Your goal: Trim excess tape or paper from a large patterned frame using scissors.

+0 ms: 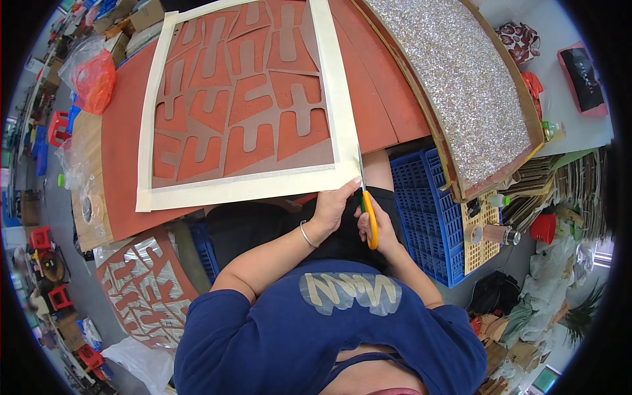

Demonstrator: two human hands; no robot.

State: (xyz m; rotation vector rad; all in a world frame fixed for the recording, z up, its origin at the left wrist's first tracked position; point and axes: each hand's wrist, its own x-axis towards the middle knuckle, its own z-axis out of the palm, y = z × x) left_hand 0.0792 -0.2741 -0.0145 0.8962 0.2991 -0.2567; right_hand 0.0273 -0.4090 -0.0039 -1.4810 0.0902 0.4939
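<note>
- Left hand [334, 207]: I see it gripping the lower-right corner of the cream-bordered sheet [250, 135], upper centre of the frame.
- Right hand [383, 229]: wrapped around orange-handled scissors [370, 216], blades pointing up beside the border's right edge.
- Step, as I judge it: trimming that edge.
- Next move: calls for a taut border and aligned blades.

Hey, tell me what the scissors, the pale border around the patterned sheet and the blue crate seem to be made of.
Scissors: probably smooth plastic on the orange handle; the slim, greyish blades look like metal.
Pale border: matte, perhaps tape or paper, judging by flat strips meeting at the corners; fabric is possible.
Blue crate: likely moulded plastic, given its regular lattice and uniform colour.
</note>
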